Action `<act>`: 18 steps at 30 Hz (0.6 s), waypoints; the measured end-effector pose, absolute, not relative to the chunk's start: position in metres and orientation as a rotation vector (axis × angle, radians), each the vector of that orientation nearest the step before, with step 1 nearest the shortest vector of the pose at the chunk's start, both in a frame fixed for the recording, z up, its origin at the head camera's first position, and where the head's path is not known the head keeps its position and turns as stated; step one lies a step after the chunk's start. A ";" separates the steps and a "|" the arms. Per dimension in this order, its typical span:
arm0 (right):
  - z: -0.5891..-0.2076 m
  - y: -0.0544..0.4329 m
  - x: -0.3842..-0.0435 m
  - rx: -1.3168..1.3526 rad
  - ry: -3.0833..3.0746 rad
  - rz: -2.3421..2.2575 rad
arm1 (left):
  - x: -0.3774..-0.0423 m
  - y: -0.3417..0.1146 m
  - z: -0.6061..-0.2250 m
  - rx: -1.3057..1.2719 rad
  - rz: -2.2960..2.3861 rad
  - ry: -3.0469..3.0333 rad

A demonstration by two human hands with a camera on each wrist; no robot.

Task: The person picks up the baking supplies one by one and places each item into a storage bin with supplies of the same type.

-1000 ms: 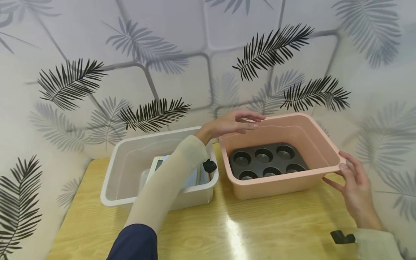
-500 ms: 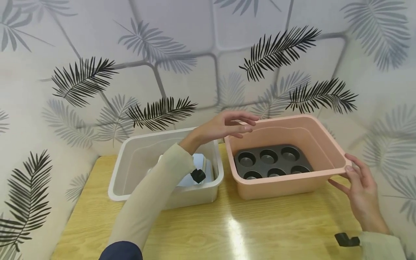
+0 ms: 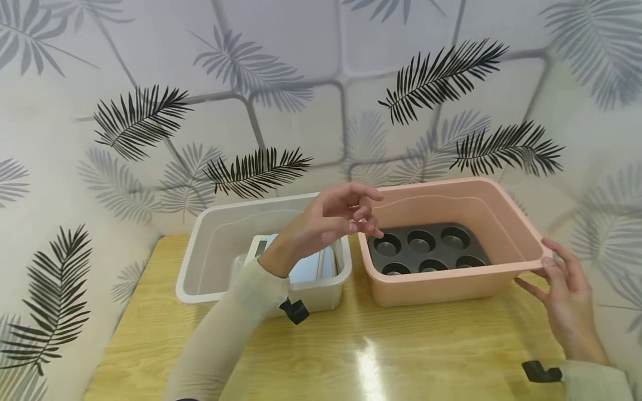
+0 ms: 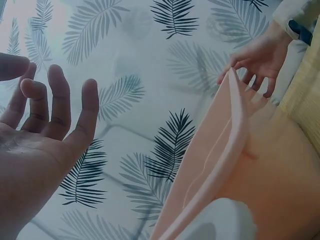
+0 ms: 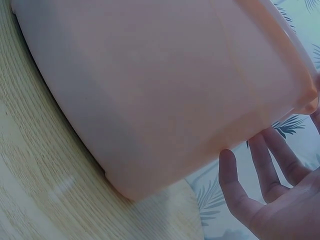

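My left hand [image 3: 333, 217] hangs in the air over the gap between two plastic bins, fingers loosely bent with nothing in them. In the left wrist view its fingers [image 4: 59, 100] are spread and bare, palm up. My right hand [image 3: 569, 295] grips the front right corner of the pink bin [image 3: 441, 281], thumb and index finger at the rim, other fingers beneath it. The right wrist view has those fingers [image 5: 228, 167] against the bin's outer wall. Inside the pink bin lies a dark muffin tin [image 3: 433, 239] with round cups.
Left of the pink bin stands a whitish bin [image 3: 200, 245]. It contains a white device with a small dark display [image 3: 261, 248] and a light blue flat item [image 3: 306, 272], partly hidden by my left wrist. Both bins stand on a wooden table [image 3: 311, 351] against a leaf-patterned backdrop [image 3: 321, 133].
My left hand has drawn back leftward and lower from the pink bin's far rim, its fingers bending more. The right hand stays at the bin's corner. The whole view has shifted slightly.
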State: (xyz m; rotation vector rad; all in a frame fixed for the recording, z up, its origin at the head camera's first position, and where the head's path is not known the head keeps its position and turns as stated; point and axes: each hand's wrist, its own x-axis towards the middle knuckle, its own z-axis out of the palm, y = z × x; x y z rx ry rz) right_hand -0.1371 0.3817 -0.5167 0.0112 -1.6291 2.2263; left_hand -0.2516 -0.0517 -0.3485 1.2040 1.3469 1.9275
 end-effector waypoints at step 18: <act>-0.508 0.389 -0.137 -0.144 -1.725 2.021 | -0.224 -0.096 -0.381 1.190 1.932 1.507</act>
